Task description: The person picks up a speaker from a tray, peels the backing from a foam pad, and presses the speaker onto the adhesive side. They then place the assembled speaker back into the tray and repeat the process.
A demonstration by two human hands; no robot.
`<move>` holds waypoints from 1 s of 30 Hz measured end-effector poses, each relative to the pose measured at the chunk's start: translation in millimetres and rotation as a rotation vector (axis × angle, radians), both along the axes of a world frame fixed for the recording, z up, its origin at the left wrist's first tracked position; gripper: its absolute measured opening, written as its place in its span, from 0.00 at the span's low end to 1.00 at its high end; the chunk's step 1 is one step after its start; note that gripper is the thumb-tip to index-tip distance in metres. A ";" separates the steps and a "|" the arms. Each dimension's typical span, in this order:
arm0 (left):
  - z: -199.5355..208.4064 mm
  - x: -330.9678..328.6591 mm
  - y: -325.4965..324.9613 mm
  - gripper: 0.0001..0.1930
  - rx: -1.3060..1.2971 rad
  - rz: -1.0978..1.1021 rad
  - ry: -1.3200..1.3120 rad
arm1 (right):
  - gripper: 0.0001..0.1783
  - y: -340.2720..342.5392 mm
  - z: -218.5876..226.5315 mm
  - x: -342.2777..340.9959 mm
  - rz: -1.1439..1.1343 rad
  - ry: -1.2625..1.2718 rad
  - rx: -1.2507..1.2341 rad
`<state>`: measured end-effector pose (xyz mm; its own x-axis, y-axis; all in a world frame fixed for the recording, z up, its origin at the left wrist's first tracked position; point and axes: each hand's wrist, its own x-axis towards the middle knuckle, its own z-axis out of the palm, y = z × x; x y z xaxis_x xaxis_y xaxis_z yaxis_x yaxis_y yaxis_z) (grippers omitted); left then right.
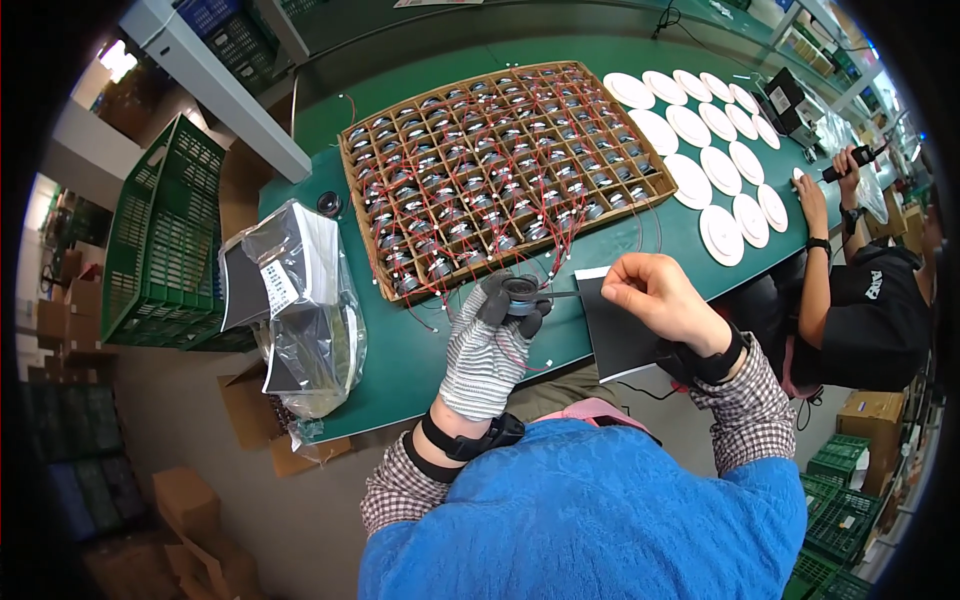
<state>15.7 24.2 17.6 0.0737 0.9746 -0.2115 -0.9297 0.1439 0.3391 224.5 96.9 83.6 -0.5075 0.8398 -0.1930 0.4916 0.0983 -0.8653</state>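
Note:
In my gloved left hand (484, 345) is a small round speaker (521, 290), dark with a ringed face, gripped between the fingers. A red wire trails below it. My bare right hand (660, 300) is closed in a pinch to the right of the speaker. From the speaker a narrow black strip (565, 294) runs toward the pinching fingertips; its end is hard to see against the dark background. Beneath the right hand lies a black sheet (625, 335) with a white edge, at the table's near side.
A divided cardboard tray (672, 185) holds many wired speakers. White round discs (720, 235) stand in rows at right, near another person's hand (812, 200). Plastic-wrapped sheets (300, 270) and a lone speaker (329, 204) sit at left, beside a green crate (165, 230).

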 end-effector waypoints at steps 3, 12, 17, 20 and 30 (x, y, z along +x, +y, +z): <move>2.1 0.8 -0.5 0.16 -0.006 -0.054 -0.029 | 0.06 4.2 -4.9 -1.2 -0.010 -0.015 0.043; 3.6 7.5 -1.4 0.19 0.013 -0.155 -0.059 | 0.06 20.1 -14.6 -20.7 0.015 0.044 0.180; 5.8 8.3 -3.1 0.20 0.029 -0.186 -0.050 | 0.06 23.8 -17.4 -36.9 0.073 0.092 0.210; 9.4 7.1 -5.5 0.22 0.031 -0.200 -0.044 | 0.05 23.0 -17.0 -46.1 0.165 0.105 0.310; 4.7 1.8 -8.2 0.27 0.062 -0.284 -0.044 | 0.06 18.0 -16.0 -59.6 0.220 0.245 0.124</move>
